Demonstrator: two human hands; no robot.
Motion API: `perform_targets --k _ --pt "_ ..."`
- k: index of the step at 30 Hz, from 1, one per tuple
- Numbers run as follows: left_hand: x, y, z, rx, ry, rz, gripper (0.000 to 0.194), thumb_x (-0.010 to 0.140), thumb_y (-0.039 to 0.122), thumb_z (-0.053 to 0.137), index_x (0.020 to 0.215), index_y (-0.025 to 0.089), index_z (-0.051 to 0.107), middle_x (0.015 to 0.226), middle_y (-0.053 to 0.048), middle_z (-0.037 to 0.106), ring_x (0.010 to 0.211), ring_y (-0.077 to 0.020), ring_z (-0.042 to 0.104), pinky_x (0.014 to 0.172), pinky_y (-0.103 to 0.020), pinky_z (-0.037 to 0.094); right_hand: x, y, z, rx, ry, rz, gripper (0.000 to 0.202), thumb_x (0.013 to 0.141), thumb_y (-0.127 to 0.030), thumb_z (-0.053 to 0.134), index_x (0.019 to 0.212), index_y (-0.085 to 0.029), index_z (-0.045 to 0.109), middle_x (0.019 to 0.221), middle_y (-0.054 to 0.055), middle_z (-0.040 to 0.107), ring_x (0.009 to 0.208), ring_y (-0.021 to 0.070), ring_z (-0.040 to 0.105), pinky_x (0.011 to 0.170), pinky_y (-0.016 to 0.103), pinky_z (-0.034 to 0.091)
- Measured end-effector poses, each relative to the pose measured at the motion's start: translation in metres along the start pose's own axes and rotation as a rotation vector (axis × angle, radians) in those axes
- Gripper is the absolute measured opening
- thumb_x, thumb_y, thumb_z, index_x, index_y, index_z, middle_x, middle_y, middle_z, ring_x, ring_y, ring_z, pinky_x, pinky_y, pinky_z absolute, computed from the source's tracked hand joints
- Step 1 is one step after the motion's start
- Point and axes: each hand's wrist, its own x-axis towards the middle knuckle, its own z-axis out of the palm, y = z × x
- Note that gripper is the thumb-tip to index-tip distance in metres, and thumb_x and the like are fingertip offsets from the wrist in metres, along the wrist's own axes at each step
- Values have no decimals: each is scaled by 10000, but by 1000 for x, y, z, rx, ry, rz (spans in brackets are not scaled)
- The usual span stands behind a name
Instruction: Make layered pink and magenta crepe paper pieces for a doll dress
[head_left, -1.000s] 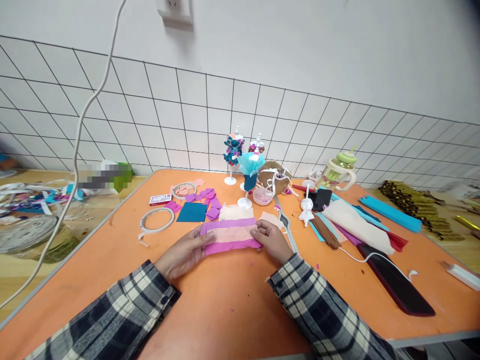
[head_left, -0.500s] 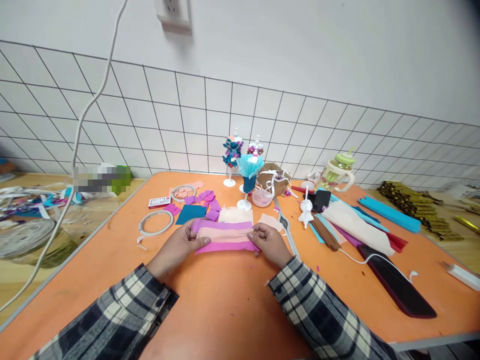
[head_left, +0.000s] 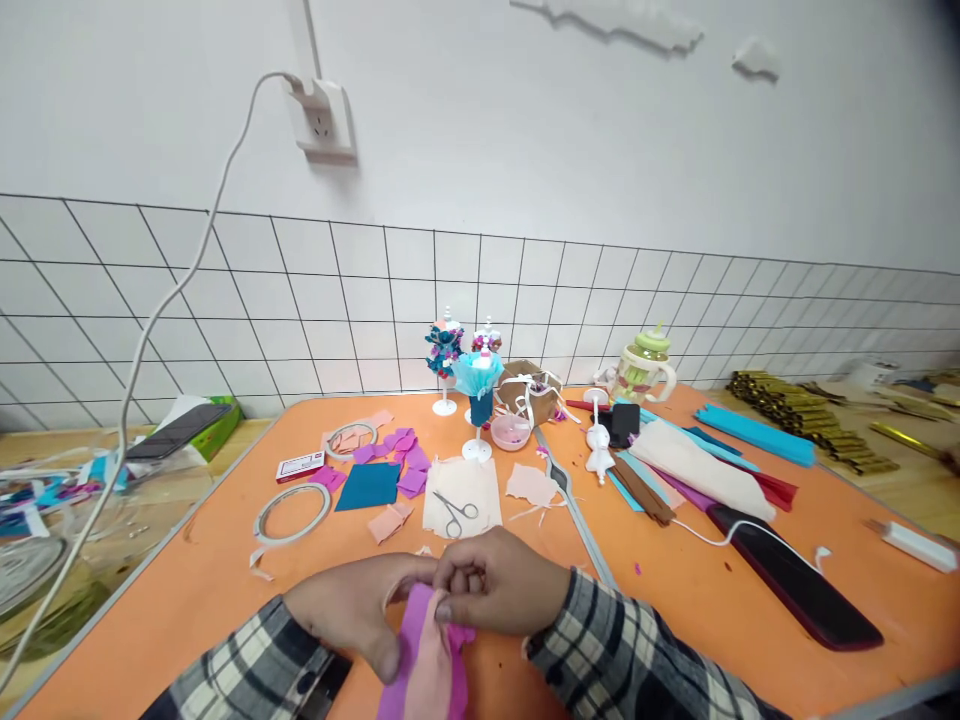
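Position change since the earlier frame: the purple-and-pink crepe-paper strip (head_left: 431, 668) is turned from crosswise to lengthwise and lowered to the near part of the orange tabletop (head_left: 210, 570). Both of my grips meet at its far end, and the scissors (head_left: 452, 513) on the cream sheet (head_left: 439, 475) are in full view.

Grip status. Right grip (head_left: 514, 580): closed, thumb and fingers pinching the far end of the strip. Left grip (head_left: 352, 605): thumb spread wide at the strip's left edge; I cannot tell whether the hidden fingertips press the paper.

Progress. I judge layering complete: the pink band runs along the purple layer, purple showing on both sides. Gathering appears only begun: creases start at my right thumb, while the near length looks flatter. I see no fastening on the strip; the tape roll (head_left: 283, 540) lies well apart, at left. Purple pieces (head_left: 412, 481) are already separate, near the teal square (head_left: 368, 487). One miniature dress form (head_left: 481, 408) stands upright, already dressed in teal.
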Motion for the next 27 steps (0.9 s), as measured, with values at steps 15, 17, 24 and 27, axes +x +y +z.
perform_targets --k 15,17,24,27 --pt "-1 -21 0 -388 408 -177 256 712 323 872 884 144 814 876 -72 816 765 -188 719 747 -252 533 42 31 -28 -781 302 222 206 997 -212 507 1058 -132 687 1131 142 664 1187 276 570 1007 428 450" --pt "1 -24 2 -447 432 -176 262 715 317 872 904 144 815 899 -84 821 783 -196 735 767 -258 545 46 36 -26 -878 268 263 204 990 -257 569 1121 -139 671 1183 121 652 1167 268 593 983 455 497" --pt "10 -33 9 -600 534 -137 300 643 293 926 883 149 818 842 -80 824 739 -189 747 737 -243 567 46 32 -12 -1019 208 415 355 978 -347 618 1277 -156 598 1273 113 619 1078 238 645 903 445 567" --pt "11 -35 9 -630 574 -126 290 641 266 928 876 139 817 810 -80 821 718 -192 748 741 -254 575 45 30 -10 -999 213 457 360 977 -347 620 1280 -155 596 1272 112 619 1078 240 645 901 447 567"
